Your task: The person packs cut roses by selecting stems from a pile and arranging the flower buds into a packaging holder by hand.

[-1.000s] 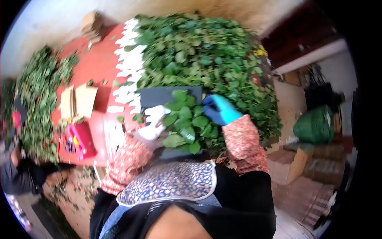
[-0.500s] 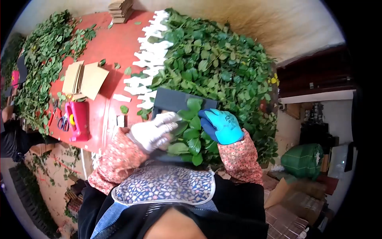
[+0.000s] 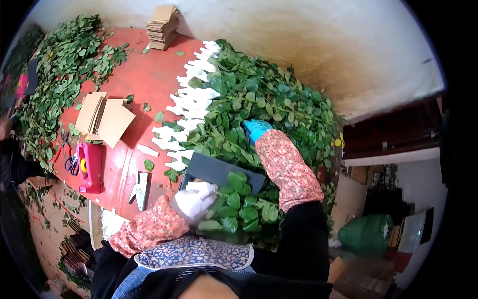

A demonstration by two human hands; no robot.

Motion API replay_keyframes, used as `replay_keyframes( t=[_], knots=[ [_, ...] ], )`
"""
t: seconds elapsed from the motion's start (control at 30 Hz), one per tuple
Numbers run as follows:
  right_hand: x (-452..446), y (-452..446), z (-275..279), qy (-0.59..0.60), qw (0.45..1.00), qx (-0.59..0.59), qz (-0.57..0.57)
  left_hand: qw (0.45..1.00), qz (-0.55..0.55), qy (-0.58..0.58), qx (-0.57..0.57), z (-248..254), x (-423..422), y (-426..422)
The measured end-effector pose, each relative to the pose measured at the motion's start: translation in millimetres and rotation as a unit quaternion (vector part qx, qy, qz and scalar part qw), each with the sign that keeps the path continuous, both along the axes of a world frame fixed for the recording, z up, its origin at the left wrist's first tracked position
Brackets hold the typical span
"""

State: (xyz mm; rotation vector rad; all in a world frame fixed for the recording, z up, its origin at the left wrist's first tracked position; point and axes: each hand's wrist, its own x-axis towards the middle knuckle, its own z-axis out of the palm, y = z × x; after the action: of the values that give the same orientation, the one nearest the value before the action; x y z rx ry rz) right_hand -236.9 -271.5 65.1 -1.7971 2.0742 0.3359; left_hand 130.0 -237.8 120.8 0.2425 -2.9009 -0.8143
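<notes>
My left hand, in a white glove, lies at the left end of a dark open box. Its fingers close over the stem end of a leafy green bunch, though the stems are mostly hidden. The leaves of this bunch spread out to the right, over the box's near side. Farther off, my right hand, in a blue glove, reaches into a broad pile of leafy stems. Its fingers bend down together among the leaves; what they grip is hidden. White wrappings cover the stem ends along the pile's left edge.
On the red table are cardboard pieces, a pink tape dispenser, scissors and a white-and-green tool. A cardboard stack stands by the wall. More foliage lies left, near another person's dark sleeve.
My right hand has left the bunch at the box and moved away from me onto the leafy pile. My left hand stays at the box. The view has shifted, so the table appears lower.
</notes>
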Motion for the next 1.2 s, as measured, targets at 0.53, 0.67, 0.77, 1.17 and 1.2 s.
replay_keyframes(
  t=[0.53, 0.67, 0.77, 1.17, 1.2],
  knots=[
    [-215.0, -196.7, -60.0, -0.093, 0.953, -0.209, -0.198, 0.994, -0.015, 0.106, 0.017, -5.8, -8.9, -19.2],
    [-210.9, -203.4, -18.4, -0.052, 0.981, -0.109, -0.149, 0.997, -0.005, 0.078, -0.007, -2.3, -5.5, -13.7],
    [-205.7, -193.8, 12.2, -0.046, 0.997, -0.021, -0.064, 0.997, 0.011, 0.070, -0.015, 4.5, -2.4, -7.6],
    [-64.5, -83.2, 116.0, -0.201, 0.973, 0.107, -0.019, 1.000, -0.005, 0.023, 0.019, 13.5, 8.4, 0.2],
    [-35.5, -70.3, 136.4, -0.221, 0.973, 0.051, -0.051, 1.000, -0.004, 0.012, 0.022, 16.1, 10.4, 0.7]
  ],
)
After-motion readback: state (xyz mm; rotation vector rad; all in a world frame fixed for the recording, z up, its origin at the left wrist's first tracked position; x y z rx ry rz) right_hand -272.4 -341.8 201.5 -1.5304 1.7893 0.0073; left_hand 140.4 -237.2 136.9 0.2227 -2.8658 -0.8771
